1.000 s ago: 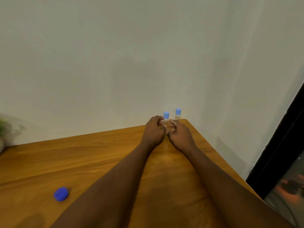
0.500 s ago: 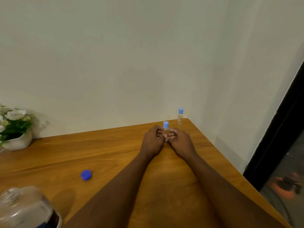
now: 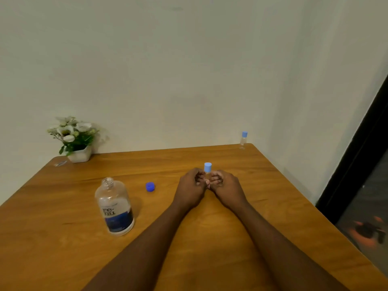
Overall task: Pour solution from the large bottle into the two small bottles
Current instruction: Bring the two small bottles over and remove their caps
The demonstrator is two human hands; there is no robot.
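Left hand and right hand together, clamped on near small bottle, mid-table. Steady base, twist off light-blue cap. Uncapped large bottle stands left; 2nd small bottle far right corner.

Your left hand and right hand wrap a capped small bottle between them on the wooden table. The uncapped large bottle stands to your left, its blue cap lying nearby. The second small bottle stands at the far corner.
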